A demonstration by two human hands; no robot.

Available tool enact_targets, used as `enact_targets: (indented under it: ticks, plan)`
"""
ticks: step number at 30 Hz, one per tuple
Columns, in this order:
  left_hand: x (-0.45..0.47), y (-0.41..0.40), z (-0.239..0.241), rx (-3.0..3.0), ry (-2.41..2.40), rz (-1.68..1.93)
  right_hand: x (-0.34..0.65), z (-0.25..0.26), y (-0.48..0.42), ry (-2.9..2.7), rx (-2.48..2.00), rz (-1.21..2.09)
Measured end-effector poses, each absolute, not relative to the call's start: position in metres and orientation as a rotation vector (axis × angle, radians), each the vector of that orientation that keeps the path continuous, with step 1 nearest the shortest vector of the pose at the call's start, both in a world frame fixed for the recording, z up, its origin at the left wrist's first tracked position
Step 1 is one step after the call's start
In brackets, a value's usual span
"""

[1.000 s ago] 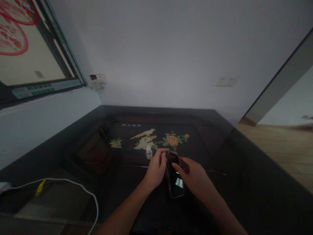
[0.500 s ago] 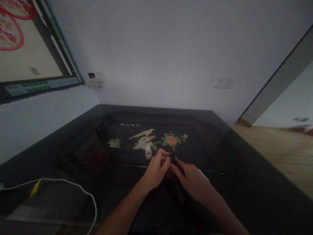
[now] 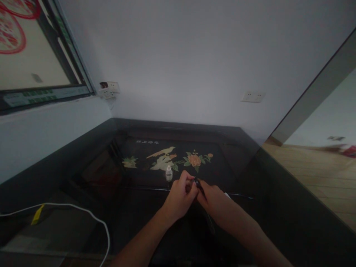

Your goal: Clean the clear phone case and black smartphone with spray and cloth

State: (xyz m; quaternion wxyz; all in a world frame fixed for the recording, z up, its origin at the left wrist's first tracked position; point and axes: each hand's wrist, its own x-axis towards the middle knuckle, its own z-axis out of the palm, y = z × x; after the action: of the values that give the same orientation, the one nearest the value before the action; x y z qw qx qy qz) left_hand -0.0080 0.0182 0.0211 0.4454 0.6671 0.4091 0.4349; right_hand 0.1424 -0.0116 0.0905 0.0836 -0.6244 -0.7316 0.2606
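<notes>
Both my hands meet above the dark glossy tabletop (image 3: 133,222). Between their fingertips is a small, dark, shiny object (image 3: 197,182) whose kind I cannot make out; a long thin dark part trails down from it beneath my right hand. My left hand (image 3: 182,194) pinches it from the left, fingers bent. My right hand (image 3: 213,198) closes around its other side, with most of its fingers hidden. A small white bottle (image 3: 169,174) with a cap stands upright just beyond my left hand. Part of a white item (image 3: 227,195) shows behind my right hand.
A white cable (image 3: 83,209) with a yellow tag (image 3: 37,215) curves over the table's left side. The tabletop bears a bird-and-flower picture (image 3: 194,159). Behind it rises a pale wall with a socket (image 3: 253,97). A window (image 3: 33,55) is at left, wooden floor (image 3: 311,178) at right.
My right hand has turned and closed further over the dark object, so less of it shows. The hands stay together in nearly the same place. The bottle has not moved.
</notes>
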Motion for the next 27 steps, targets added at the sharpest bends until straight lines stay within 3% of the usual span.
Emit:
enact_targets:
  ticks: [6, 16, 27]
  plan:
    - [-0.003, 0.009, 0.019, 1.662, 1.070, 1.101, 0.154, 0.092, -0.007, -2.180, -1.708, 0.806]
    - [0.000, 0.009, 0.020, 1.642, 1.129, 1.192, 0.140, 0.090, -0.014, -2.201, -1.995, 0.546]
    - [-0.005, 0.013, 0.027, 1.816, 1.182, 1.129, 0.155, 0.080, -0.022, -2.025, -1.799, 0.663]
